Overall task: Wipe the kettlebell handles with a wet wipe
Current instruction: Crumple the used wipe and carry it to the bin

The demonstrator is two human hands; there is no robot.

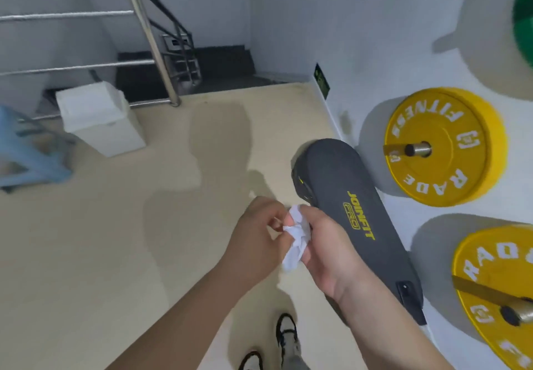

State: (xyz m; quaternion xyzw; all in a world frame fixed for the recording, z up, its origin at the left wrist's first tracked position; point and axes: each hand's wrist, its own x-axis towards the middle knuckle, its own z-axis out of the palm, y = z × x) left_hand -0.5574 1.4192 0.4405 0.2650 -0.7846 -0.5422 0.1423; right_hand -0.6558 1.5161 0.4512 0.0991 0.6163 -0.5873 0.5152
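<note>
The crumpled wipe (294, 238) sits between both hands: the right hand (327, 250) grasps it in curled fingers, and the left hand (256, 238) pinches its upper edge.

Just beyond the right hand (326, 242), the dark board (340, 173) reads "JOINFIT PRO" in yellow. Farther right of the hand, the upper yellow plate (444, 127) reads "FITNESS" and "RADE". The lower plate (496, 268) shows "RAD".
</note>
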